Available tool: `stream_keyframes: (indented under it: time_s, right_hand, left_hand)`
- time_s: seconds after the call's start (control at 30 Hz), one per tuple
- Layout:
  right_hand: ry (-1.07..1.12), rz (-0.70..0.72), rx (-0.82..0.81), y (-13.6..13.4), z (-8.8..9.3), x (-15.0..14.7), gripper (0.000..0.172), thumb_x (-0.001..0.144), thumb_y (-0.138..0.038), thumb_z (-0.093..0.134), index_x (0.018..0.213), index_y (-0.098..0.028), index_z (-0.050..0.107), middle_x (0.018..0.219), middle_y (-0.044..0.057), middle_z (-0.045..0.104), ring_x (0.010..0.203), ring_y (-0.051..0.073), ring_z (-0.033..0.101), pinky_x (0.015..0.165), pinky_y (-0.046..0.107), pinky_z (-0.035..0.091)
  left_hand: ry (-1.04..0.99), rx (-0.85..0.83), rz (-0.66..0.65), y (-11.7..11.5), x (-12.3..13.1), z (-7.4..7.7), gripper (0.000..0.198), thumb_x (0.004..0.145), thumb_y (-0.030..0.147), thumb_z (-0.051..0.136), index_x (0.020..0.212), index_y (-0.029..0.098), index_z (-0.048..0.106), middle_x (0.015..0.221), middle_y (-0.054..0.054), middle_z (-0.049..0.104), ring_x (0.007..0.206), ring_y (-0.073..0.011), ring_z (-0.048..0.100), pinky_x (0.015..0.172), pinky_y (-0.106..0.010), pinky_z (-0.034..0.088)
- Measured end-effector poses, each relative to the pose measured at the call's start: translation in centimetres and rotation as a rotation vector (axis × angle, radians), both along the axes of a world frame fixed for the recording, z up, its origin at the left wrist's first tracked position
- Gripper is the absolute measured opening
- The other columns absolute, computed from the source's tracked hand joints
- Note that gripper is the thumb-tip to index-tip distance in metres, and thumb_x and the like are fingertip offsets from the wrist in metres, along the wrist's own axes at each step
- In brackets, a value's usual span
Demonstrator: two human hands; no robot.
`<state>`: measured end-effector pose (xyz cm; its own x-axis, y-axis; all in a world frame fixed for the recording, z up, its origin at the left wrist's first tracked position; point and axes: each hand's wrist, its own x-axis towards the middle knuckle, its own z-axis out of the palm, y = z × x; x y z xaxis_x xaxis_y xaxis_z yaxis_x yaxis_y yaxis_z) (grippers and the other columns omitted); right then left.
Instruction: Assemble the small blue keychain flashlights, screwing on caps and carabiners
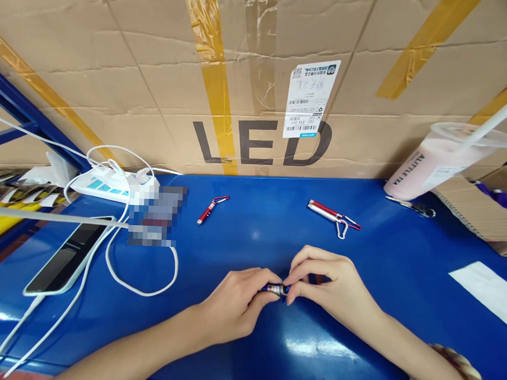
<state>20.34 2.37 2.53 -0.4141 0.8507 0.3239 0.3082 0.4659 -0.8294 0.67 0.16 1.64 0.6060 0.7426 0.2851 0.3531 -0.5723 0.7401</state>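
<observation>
Cardboard [150, 56] backs shiny blue tabletop [261, 213] — cylinder [275, 289] held.

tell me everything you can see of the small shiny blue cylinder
The small shiny blue cylinder looks metallic, with a pale printed label, and lies roughly level, sideways, over the glossy blue table. The bare left hand pinches it; the bare right hand grips its right end with thumb and fingertips. Fingers partly hide both ends.

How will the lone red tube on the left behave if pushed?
The red tube looks straight and metallic, so it is probably stiff. It may slide easily on the glossy blue tabletop. Being rounded, it could roll, though the attached clip would probably check that.
</observation>
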Motion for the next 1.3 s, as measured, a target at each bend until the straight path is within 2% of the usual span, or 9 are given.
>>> stream_keyframes:
  time_s: [0.13, 0.27, 0.4, 0.5, 0.6, 0.77, 0.9, 1.1, 1.3]
  right_hand:
    - [-0.040, -0.056, -0.120, -0.1, -0.3, -0.3, 0.024, 0.074, -0.041, 0.072, 0.063, -0.019, 0.071, 0.071, 0.001, 0.059, 0.052, 0.005, 0.051, 0.046, 0.016, 0.036]
    - [-0.010, -0.072, -0.266, -0.1, -1.0, -0.7, 0.011, 0.070, -0.028, 0.074, 0.065, -0.018, 0.071, 0.071, 0.000, 0.059, 0.051, 0.005, 0.047, 0.047, 0.017, 0.035]
    - [0.050, -0.052, -0.400, -0.1, -1.2, -0.9, 0.010, 0.068, -0.023, 0.071, 0.063, -0.014, 0.068, 0.068, 0.001, 0.057, 0.050, 0.004, 0.043, 0.045, 0.016, 0.034]
    - [0.079, -0.001, -0.556, 0.0, -1.1, -0.7, 0.015, 0.068, -0.026, 0.070, 0.063, -0.012, 0.066, 0.068, 0.001, 0.055, 0.045, 0.003, 0.043, 0.042, 0.016, 0.034]
    - [0.088, 0.035, -0.665, 0.0, -1.0, -0.5, 0.023, 0.068, -0.031, 0.070, 0.061, -0.010, 0.063, 0.068, 0.001, 0.054, 0.042, 0.003, 0.043, 0.038, 0.016, 0.033]
    - [0.110, 0.014, -0.727, 0.2, -1.0, -0.6, 0.031, 0.064, -0.039, 0.073, 0.061, -0.010, 0.061, 0.067, 0.001, 0.054, 0.042, 0.003, 0.042, 0.038, 0.016, 0.033]
    - [0.069, 0.003, -0.768, 0.3, -0.8, -0.6, 0.034, 0.064, -0.043, 0.072, 0.064, -0.011, 0.060, 0.057, 0.000, 0.053, 0.041, 0.004, 0.042, 0.040, 0.016, 0.031]
    - [0.080, 0.046, -0.715, 0.2, -0.6, -0.5, 0.038, 0.071, -0.049, 0.066, 0.068, -0.011, 0.060, 0.051, -0.002, 0.048, 0.042, 0.005, 0.042, 0.042, 0.016, 0.034]
    - [0.050, 0.035, -0.733, -0.2, -0.4, -0.7, 0.031, 0.070, -0.039, 0.071, 0.080, -0.012, 0.061, 0.056, -0.001, 0.054, 0.045, 0.005, 0.045, 0.045, 0.014, 0.036]
  left_hand:
    - [-0.034, 0.011, 0.056, 0.0, -0.1, -0.7, 0.010, 0.092, 0.012, 0.041, 0.085, 0.018, 0.046, 0.077, -0.001, 0.060, 0.064, -0.0117, 0.057, 0.064, -0.020, 0.045]
    - [-0.009, 0.120, 0.079, 0.3, -0.1, -1.4, 0.012, 0.091, 0.011, 0.041, 0.082, 0.018, 0.045, 0.070, -0.001, 0.056, 0.062, -0.0129, 0.055, 0.061, -0.021, 0.044]
    - [0.003, 0.253, 0.066, 0.5, -0.1, -1.5, 0.014, 0.091, 0.009, 0.042, 0.080, 0.016, 0.048, 0.065, -0.001, 0.051, 0.057, -0.0127, 0.046, 0.054, -0.022, 0.038]
    - [0.010, 0.360, 0.050, 0.5, -0.1, -1.3, 0.013, 0.090, 0.005, 0.043, 0.092, 0.014, 0.053, 0.067, -0.003, 0.056, 0.056, -0.0130, 0.045, 0.054, -0.023, 0.038]
    - [0.062, 0.414, 0.033, 0.6, -0.3, -1.1, 0.025, 0.089, 0.002, 0.043, 0.108, 0.015, 0.053, 0.078, -0.005, 0.064, 0.061, -0.0147, 0.052, 0.056, -0.026, 0.040]
    - [0.093, 0.462, 0.039, 0.7, -0.6, -1.1, 0.033, 0.091, 0.003, 0.041, 0.120, 0.017, 0.051, 0.086, -0.005, 0.068, 0.073, -0.0158, 0.062, 0.063, -0.028, 0.045]
    - [0.045, 0.400, 0.063, 0.8, -0.5, -0.8, 0.026, 0.091, 0.006, 0.045, 0.114, 0.015, 0.053, 0.087, -0.006, 0.068, 0.068, -0.0148, 0.059, 0.059, -0.027, 0.044]
    - [0.006, 0.307, 0.104, 0.7, -0.2, -0.3, 0.022, 0.092, 0.008, 0.045, 0.110, 0.015, 0.055, 0.079, -0.005, 0.067, 0.061, -0.0138, 0.053, 0.058, -0.026, 0.043]
    - [-0.007, 0.226, 0.172, 0.7, -0.1, -0.1, 0.020, 0.090, 0.007, 0.046, 0.105, 0.015, 0.057, 0.085, -0.004, 0.068, 0.067, -0.0138, 0.057, 0.064, -0.025, 0.044]
